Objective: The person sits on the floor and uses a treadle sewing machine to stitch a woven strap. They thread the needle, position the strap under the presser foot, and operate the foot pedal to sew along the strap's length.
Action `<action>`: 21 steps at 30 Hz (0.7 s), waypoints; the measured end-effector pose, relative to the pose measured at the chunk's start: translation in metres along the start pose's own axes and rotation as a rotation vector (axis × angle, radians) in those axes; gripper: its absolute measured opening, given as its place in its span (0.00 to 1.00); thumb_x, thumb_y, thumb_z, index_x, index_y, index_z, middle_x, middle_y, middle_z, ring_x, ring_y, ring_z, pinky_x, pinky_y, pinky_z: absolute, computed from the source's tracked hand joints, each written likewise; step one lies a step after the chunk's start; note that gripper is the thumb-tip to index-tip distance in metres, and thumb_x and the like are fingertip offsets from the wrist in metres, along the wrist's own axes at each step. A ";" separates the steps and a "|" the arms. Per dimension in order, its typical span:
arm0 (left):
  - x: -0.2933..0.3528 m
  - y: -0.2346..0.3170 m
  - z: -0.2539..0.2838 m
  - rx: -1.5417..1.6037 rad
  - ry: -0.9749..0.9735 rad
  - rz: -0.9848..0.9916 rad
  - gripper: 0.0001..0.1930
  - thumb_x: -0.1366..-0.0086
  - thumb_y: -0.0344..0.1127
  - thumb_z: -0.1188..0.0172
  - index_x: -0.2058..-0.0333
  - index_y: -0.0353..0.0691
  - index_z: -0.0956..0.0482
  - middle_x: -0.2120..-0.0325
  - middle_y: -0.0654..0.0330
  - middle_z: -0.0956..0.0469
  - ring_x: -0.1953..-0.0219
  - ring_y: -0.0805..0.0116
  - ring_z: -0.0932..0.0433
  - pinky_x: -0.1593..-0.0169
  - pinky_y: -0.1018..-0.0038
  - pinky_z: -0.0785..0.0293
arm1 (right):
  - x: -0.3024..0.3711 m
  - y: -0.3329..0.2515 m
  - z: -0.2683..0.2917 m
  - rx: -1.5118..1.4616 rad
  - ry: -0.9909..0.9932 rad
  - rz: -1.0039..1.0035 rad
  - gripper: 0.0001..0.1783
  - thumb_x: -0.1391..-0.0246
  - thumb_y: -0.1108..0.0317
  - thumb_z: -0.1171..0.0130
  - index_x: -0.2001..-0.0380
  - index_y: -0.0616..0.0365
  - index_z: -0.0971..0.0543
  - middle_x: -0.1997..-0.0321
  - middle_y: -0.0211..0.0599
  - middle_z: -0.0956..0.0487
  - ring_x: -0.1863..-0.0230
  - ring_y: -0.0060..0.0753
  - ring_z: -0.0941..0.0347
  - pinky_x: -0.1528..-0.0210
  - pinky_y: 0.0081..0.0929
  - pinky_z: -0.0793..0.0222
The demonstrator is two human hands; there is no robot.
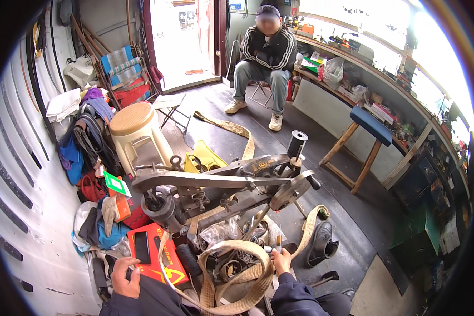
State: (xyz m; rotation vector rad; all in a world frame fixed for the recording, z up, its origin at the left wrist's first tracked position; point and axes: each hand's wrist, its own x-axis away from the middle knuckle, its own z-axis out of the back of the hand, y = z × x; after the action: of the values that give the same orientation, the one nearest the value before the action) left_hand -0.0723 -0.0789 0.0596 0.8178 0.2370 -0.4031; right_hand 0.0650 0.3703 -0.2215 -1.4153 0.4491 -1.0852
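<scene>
A grey metal stitching machine [221,189] with a long arm and a hand wheel [292,190] stands in front of me. A black thread spool [297,143] sits on its top. A tan webbing strap [237,274] loops below the machine and across my lap. My right hand [282,262] is closed on a small thin tool held upright beside the strap. My left hand [124,278] rests low at the left, fingers curled on a dark object next to a red box [158,258].
A person in a dark striped jacket [266,52] sits on a stool by the open door. A wooden stool with a blue seat [371,126], a beige plastic stool [134,129], a black shoe [321,242], piled bags and cloths at the left [89,142], a cluttered bench at the right [363,79].
</scene>
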 end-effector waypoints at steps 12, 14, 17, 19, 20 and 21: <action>0.004 -0.020 -0.014 0.044 -0.020 0.098 0.09 0.37 0.25 0.45 0.59 0.31 0.21 0.64 0.53 0.19 0.60 0.60 0.18 0.52 0.70 0.25 | -0.020 0.020 -0.015 -0.099 0.114 0.011 0.09 0.39 0.65 0.45 0.67 0.59 0.23 0.74 0.29 0.23 0.78 0.20 0.31 0.75 0.22 0.35; 0.000 -0.019 -0.016 0.046 -0.026 0.099 0.09 0.36 0.26 0.45 0.58 0.31 0.20 0.64 0.53 0.19 0.60 0.61 0.18 0.52 0.70 0.25 | -0.015 0.012 -0.015 -0.101 0.132 0.010 0.08 0.39 0.66 0.44 0.67 0.60 0.24 0.73 0.30 0.22 0.77 0.20 0.30 0.76 0.23 0.34; -0.004 -0.016 -0.022 0.090 -0.035 0.105 0.09 0.36 0.26 0.44 0.58 0.32 0.20 0.65 0.53 0.19 0.60 0.62 0.18 0.53 0.70 0.25 | -0.007 -0.002 -0.013 -0.150 0.150 0.026 0.08 0.40 0.67 0.43 0.67 0.61 0.24 0.73 0.31 0.22 0.77 0.21 0.29 0.76 0.23 0.33; -0.005 -0.014 -0.023 0.092 -0.018 0.091 0.09 0.35 0.27 0.44 0.58 0.32 0.20 0.66 0.53 0.18 0.61 0.63 0.18 0.53 0.71 0.25 | 0.000 -0.011 -0.010 -0.178 0.168 0.016 0.08 0.40 0.67 0.43 0.68 0.61 0.24 0.73 0.31 0.22 0.77 0.21 0.29 0.76 0.23 0.33; -0.004 -0.014 -0.022 0.102 0.000 0.085 0.09 0.35 0.27 0.44 0.58 0.32 0.20 0.66 0.54 0.18 0.61 0.63 0.18 0.53 0.71 0.25 | 0.003 -0.016 -0.008 -0.190 0.174 0.013 0.07 0.40 0.67 0.43 0.68 0.61 0.24 0.73 0.31 0.22 0.78 0.21 0.29 0.77 0.23 0.33; -0.002 -0.013 -0.021 0.113 0.012 0.080 0.09 0.35 0.27 0.43 0.58 0.32 0.20 0.66 0.54 0.18 0.62 0.64 0.18 0.54 0.72 0.25 | 0.007 -0.023 -0.005 -0.199 0.149 0.006 0.08 0.40 0.67 0.43 0.68 0.61 0.25 0.74 0.33 0.22 0.79 0.21 0.30 0.78 0.23 0.33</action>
State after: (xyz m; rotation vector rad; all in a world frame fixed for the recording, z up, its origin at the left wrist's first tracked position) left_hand -0.0811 -0.0709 0.0378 0.9376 0.1932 -0.3392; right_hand 0.0572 0.3659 -0.1991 -1.5105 0.6837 -1.1709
